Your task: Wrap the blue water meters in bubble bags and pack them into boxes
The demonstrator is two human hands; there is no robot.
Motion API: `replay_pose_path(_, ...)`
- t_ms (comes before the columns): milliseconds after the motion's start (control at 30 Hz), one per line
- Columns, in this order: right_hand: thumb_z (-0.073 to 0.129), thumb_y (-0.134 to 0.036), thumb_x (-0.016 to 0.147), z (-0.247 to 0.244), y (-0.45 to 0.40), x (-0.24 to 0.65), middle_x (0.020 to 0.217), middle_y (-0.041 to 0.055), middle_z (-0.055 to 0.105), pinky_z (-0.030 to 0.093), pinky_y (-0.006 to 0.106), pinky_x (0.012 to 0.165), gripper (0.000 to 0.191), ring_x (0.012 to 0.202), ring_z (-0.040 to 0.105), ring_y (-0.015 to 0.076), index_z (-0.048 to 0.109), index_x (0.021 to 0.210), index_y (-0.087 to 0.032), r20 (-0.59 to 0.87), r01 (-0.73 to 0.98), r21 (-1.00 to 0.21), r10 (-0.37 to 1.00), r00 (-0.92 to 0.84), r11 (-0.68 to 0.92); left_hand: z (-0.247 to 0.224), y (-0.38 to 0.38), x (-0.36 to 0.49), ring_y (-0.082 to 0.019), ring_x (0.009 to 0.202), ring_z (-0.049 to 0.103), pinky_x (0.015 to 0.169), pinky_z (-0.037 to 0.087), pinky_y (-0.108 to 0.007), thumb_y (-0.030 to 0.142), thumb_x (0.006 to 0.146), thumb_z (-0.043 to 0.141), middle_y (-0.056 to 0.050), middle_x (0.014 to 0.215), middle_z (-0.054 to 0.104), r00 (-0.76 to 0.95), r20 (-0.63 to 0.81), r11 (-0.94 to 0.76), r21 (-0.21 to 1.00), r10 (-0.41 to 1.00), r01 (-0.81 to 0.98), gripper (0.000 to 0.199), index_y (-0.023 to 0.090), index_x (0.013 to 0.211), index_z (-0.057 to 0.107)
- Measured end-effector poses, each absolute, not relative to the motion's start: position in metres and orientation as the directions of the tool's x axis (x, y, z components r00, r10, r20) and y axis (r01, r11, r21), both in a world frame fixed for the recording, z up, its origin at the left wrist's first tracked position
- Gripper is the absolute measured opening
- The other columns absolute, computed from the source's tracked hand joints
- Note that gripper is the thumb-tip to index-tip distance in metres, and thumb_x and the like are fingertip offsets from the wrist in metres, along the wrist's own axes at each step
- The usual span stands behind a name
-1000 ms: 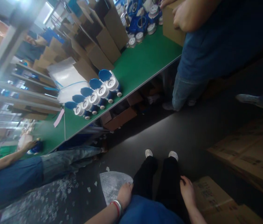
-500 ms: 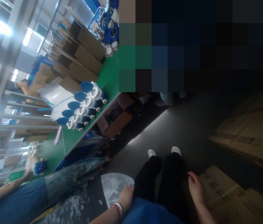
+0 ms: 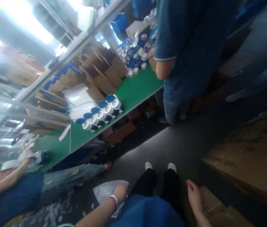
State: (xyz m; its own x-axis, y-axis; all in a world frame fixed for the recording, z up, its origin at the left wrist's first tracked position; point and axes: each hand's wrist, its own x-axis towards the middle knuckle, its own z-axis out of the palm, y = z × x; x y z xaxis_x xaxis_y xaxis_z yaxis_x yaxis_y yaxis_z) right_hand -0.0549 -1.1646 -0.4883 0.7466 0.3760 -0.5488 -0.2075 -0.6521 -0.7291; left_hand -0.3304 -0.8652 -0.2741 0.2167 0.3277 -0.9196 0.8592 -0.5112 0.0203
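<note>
My left hand (image 3: pixel 121 191) hangs at my left side, its fingers closed on a translucent sheet of bubble wrap (image 3: pixel 103 191) that spreads out to the left. A red band and a silver bracelet circle that wrist. Away from my body on the other side, my right hand (image 3: pixel 194 195) hangs with loosely bent fingers and nothing in it. The nearest things to it are cardboard cartons (image 3: pixel 210 201) on the floor. On the green workbench (image 3: pixel 140 83) ahead stands a row of several blue-and-white round units (image 3: pixel 101 115) with their blue lids raised.
A co-worker (image 3: pixel 190 60) in blue stands at the bench ahead; another (image 3: pixel 26 186) works at its left end. Large cartons (image 3: pixel 249 157) lie at right. Folded cardboard (image 3: pixel 109 78) and white sheets (image 3: pixel 80 99) line the bench back. Dark floor (image 3: pixel 145 149) runs between.
My view has turned and shifted, so the bench units appear farther right and the co-worker ahead shows. My left hand still holds the bubble wrap; my right hand still hangs free.
</note>
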Motion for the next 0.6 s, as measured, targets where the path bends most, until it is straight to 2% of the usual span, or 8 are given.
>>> replay_pose_path(100, 0.042, -0.042, 0.077, -0.44, -1.1, 0.003, 0.115, 0.0151, 0.063, 0.041, 0.04, 0.098, 0.048, 0.11, 0.057, 0.0284, 0.066, 0.105, -0.012, -0.487, -0.099, -0.76, 0.463, 0.741, -0.643, -0.239, -0.825, -0.334, -0.03, 0.104, 0.061, 0.091, 0.044, -0.04, 0.025, 0.081, 0.045, -0.017, 0.103, 0.062, 0.184, -0.808, -0.439, -0.1, 0.56, 0.893, 0.027, 0.015, 0.096, 0.066)
replay_pose_path(200, 0.044, -0.042, 0.078, -0.386, -0.999, 0.057, 0.114, 0.0139, 0.064, 0.041, 0.041, 0.097, 0.046, 0.108, 0.057, 0.0279, 0.066, 0.107, -0.013, -0.368, 0.066, -0.783, 0.545, 0.753, -0.619, -0.204, -0.763, -0.349, -0.028, 0.101, 0.061, 0.089, 0.044, -0.036, 0.033, 0.088, 0.04, -0.018, 0.107, 0.062, 0.145, -0.664, -0.313, -0.141, 0.733, 0.939, 0.035, 0.01, 0.092, 0.067)
replay_pose_path(367, 0.052, -0.04, 0.081, -0.302, -0.766, 0.096, 0.108, 0.0104, 0.066, 0.04, 0.044, 0.098, 0.036, 0.102, 0.058, 0.0255, 0.068, 0.101, -0.015, -0.096, 0.34, -0.867, 0.793, 0.602, -0.364, -0.149, -0.601, -0.402, -0.024, 0.096, 0.061, 0.087, 0.043, -0.031, 0.038, 0.092, 0.036, -0.017, 0.094, 0.066, -0.011, -0.425, -0.052, -0.136, 0.905, 0.989, 0.044, 0.009, 0.087, 0.068)
replay_pose_path(467, 0.054, -0.043, 0.083, -0.272, -0.612, 0.098, 0.105, 0.0129, 0.066, 0.041, 0.048, 0.095, 0.041, 0.098, 0.058, 0.0253, 0.066, 0.104, -0.01, -0.068, 0.268, -0.935, 0.857, 0.51, -0.233, -0.126, -0.481, -0.442, -0.024, 0.097, 0.06, 0.087, 0.042, -0.031, 0.039, 0.093, 0.036, -0.018, 0.095, 0.066, -0.078, -0.299, 0.052, -0.094, 0.951, 0.994, 0.046, 0.006, 0.088, 0.068)
replay_pose_path(533, 0.053, -0.047, 0.084, -0.262, -0.514, 0.099, 0.109, 0.0172, 0.063, 0.042, 0.048, 0.091, 0.048, 0.097, 0.059, 0.0247, 0.062, 0.106, -0.005, -0.14, 0.106, -0.97, 0.863, 0.486, -0.217, -0.119, -0.402, -0.464, -0.023, 0.096, 0.06, 0.086, 0.042, -0.03, 0.041, 0.095, 0.035, -0.017, 0.095, 0.066, -0.094, -0.238, 0.082, -0.056, 0.967, 0.995, 0.049, 0.004, 0.09, 0.067)
replay_pose_path(600, 0.047, -0.05, 0.087, -0.261, -0.427, 0.102, 0.119, 0.0215, 0.057, 0.043, 0.046, 0.088, 0.054, 0.097, 0.059, 0.0223, 0.058, 0.108, -0.002, -0.262, -0.031, -0.96, 0.851, 0.456, -0.279, -0.119, -0.329, -0.478, -0.02, 0.092, 0.06, 0.084, 0.042, -0.029, 0.044, 0.097, 0.031, -0.015, 0.091, 0.067, -0.082, -0.198, 0.081, -0.013, 0.977, 0.997, 0.054, 0.003, 0.091, 0.065)
